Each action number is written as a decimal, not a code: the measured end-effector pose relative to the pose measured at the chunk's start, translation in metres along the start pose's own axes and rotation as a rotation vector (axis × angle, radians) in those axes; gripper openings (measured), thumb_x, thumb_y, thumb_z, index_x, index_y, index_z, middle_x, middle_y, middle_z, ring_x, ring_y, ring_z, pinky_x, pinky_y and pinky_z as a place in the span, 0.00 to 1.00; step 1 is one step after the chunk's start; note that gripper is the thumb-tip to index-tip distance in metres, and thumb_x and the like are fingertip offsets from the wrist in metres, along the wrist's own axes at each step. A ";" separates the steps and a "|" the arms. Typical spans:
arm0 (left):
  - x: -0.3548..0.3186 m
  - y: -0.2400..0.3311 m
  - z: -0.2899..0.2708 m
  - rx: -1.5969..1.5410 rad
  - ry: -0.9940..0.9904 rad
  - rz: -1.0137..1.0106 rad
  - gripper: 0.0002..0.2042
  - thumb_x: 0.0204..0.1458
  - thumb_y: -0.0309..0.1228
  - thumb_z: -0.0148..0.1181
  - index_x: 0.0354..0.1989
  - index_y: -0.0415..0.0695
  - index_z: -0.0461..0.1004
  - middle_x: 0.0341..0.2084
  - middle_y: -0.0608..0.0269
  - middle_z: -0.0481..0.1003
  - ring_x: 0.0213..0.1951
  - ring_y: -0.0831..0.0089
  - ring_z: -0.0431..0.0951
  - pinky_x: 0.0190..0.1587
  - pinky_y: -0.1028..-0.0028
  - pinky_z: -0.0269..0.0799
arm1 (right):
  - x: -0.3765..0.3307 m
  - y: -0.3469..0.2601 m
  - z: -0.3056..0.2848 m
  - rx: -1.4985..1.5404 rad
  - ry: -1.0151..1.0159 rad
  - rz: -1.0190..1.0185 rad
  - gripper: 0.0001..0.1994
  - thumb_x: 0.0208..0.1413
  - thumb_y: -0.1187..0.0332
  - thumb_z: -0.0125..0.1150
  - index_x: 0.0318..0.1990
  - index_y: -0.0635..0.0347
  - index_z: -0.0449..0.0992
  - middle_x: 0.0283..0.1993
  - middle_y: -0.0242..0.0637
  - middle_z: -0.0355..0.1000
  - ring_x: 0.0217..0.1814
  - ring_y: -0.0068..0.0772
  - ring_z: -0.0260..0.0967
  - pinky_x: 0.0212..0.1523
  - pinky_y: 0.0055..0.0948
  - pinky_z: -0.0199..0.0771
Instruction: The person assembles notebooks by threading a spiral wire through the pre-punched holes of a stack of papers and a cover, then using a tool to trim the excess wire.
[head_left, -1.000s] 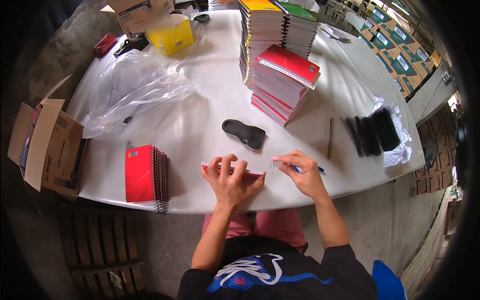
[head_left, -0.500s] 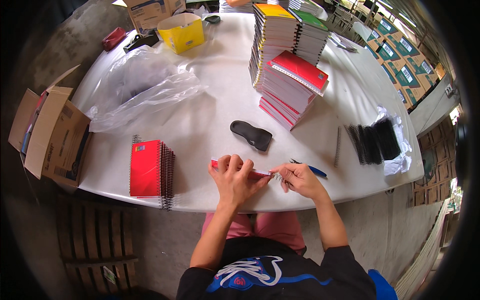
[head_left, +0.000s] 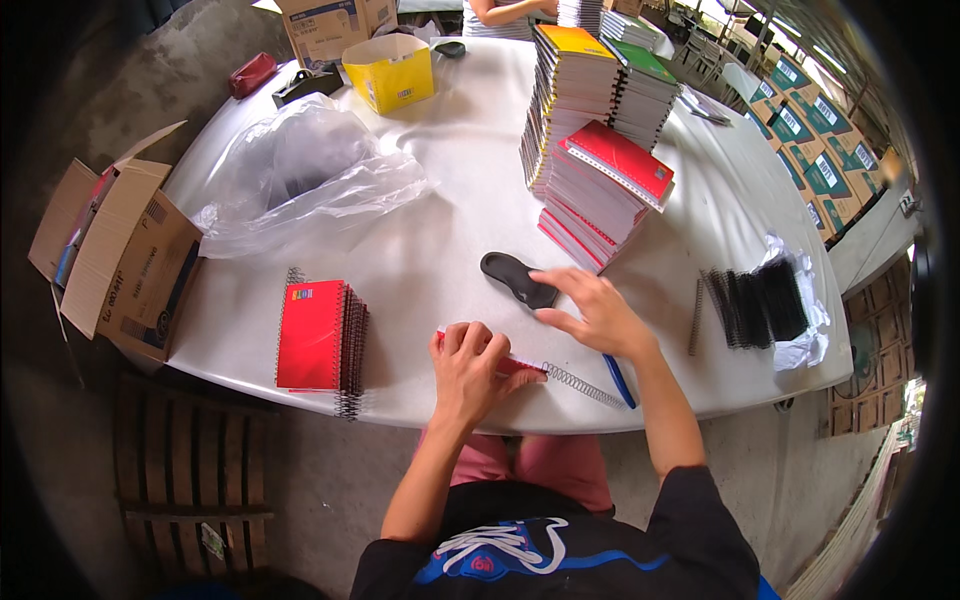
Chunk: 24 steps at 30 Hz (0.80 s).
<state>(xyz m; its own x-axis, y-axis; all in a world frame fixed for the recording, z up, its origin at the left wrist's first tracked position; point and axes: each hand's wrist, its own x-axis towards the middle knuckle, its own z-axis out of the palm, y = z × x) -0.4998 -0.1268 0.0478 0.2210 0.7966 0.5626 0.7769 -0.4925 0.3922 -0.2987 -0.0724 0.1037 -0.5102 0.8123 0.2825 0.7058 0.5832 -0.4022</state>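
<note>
My left hand [head_left: 468, 375] is closed around a red notebook [head_left: 508, 367], held on edge near the table's front and mostly covered by my fingers. A thin metal-looking spiral coil [head_left: 585, 384] sticks out from the notebook's right end and lies toward a blue-handled tool [head_left: 620, 382], partly hidden by my right forearm. My right hand [head_left: 600, 312] is at the right end of a black, curved, sole-shaped piece [head_left: 505, 275]. Its thumb and fingers are spread around that end, with no firm hold visible.
Left of me stands a pile of red spiral notebooks [head_left: 310, 335]. Tall notebook stacks [head_left: 575, 90] and loose red ones [head_left: 600, 200] rise beyond. Black coils [head_left: 755, 305] lie at right. Clear plastic [head_left: 300, 180], a yellow box [head_left: 390, 75] and a carton [head_left: 140, 250] occupy the left.
My right hand has let go of the coil and moved up to the black piece. More of the coil now shows beyond the notebook. The view has shifted slightly.
</note>
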 end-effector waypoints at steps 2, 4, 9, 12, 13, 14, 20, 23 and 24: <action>-0.001 0.000 -0.007 -0.024 -0.015 -0.003 0.25 0.31 0.57 0.65 0.26 0.49 0.70 0.31 0.67 0.66 0.43 0.64 0.65 0.45 0.58 0.55 | 0.019 -0.001 0.018 -0.249 -0.003 0.034 0.20 0.52 0.64 0.57 0.54 0.59 0.70 0.51 0.44 0.71 0.46 0.45 0.72 0.45 0.36 0.72; 0.000 0.000 -0.008 -0.052 -0.041 -0.006 0.25 0.32 0.58 0.65 0.26 0.49 0.70 0.33 0.65 0.65 0.44 0.63 0.64 0.46 0.58 0.56 | 0.029 0.019 0.048 -0.435 -0.096 0.126 0.22 0.48 0.66 0.59 0.53 0.60 0.70 0.49 0.44 0.71 0.45 0.47 0.72 0.43 0.37 0.73; -0.002 0.000 -0.011 -0.065 0.010 0.013 0.26 0.33 0.58 0.65 0.26 0.47 0.69 0.37 0.61 0.65 0.47 0.61 0.63 0.48 0.59 0.55 | 0.036 0.040 0.020 0.629 -0.034 0.449 0.26 0.40 0.78 0.56 0.53 0.63 0.68 0.36 0.47 0.76 0.35 0.40 0.76 0.33 0.33 0.79; -0.001 0.000 -0.008 -0.091 0.026 0.009 0.25 0.33 0.57 0.66 0.25 0.47 0.70 0.38 0.60 0.65 0.48 0.60 0.61 0.49 0.58 0.54 | -0.014 0.037 0.023 1.782 0.145 0.014 0.19 0.38 0.82 0.58 0.44 0.70 0.74 0.34 0.49 0.76 0.41 0.38 0.76 0.43 0.34 0.78; -0.002 -0.001 -0.007 -0.093 0.023 0.015 0.25 0.33 0.57 0.66 0.25 0.47 0.70 0.39 0.60 0.65 0.48 0.59 0.61 0.49 0.58 0.54 | -0.022 0.027 0.020 1.576 -0.020 -0.022 0.16 0.38 0.84 0.57 0.40 0.70 0.76 0.35 0.48 0.77 0.41 0.36 0.76 0.45 0.33 0.77; -0.002 -0.002 -0.006 -0.106 0.018 0.012 0.25 0.34 0.57 0.66 0.25 0.47 0.70 0.39 0.60 0.65 0.48 0.59 0.61 0.49 0.58 0.54 | -0.028 0.018 0.017 1.364 -0.177 -0.056 0.14 0.38 0.86 0.57 0.36 0.69 0.78 0.35 0.48 0.77 0.42 0.35 0.76 0.46 0.31 0.76; -0.004 -0.003 -0.002 -0.117 0.014 0.012 0.24 0.33 0.55 0.67 0.24 0.46 0.70 0.41 0.59 0.64 0.49 0.57 0.60 0.52 0.55 0.53 | -0.030 0.005 0.019 1.240 -0.083 -0.111 0.14 0.35 0.90 0.55 0.30 0.66 0.80 0.32 0.42 0.78 0.38 0.29 0.77 0.43 0.26 0.76; -0.001 -0.005 -0.002 -0.122 0.003 0.035 0.24 0.32 0.54 0.68 0.24 0.46 0.71 0.42 0.58 0.64 0.49 0.57 0.60 0.53 0.55 0.53 | -0.025 0.016 0.017 0.592 -0.023 0.204 0.15 0.31 0.89 0.58 0.30 0.64 0.81 0.32 0.40 0.79 0.38 0.29 0.77 0.44 0.26 0.75; -0.001 -0.002 -0.002 -0.132 -0.004 0.039 0.24 0.32 0.54 0.68 0.24 0.46 0.71 0.43 0.58 0.64 0.50 0.57 0.60 0.53 0.55 0.53 | -0.027 0.020 0.015 0.529 0.054 0.213 0.16 0.31 0.88 0.59 0.31 0.62 0.81 0.32 0.38 0.79 0.38 0.27 0.77 0.43 0.25 0.75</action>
<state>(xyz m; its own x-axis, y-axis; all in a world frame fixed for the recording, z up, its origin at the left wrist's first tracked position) -0.5033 -0.1272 0.0480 0.2516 0.7773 0.5766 0.6835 -0.5645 0.4627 -0.2785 -0.0827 0.0749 -0.3475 0.9191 0.1859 0.4415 0.3353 -0.8323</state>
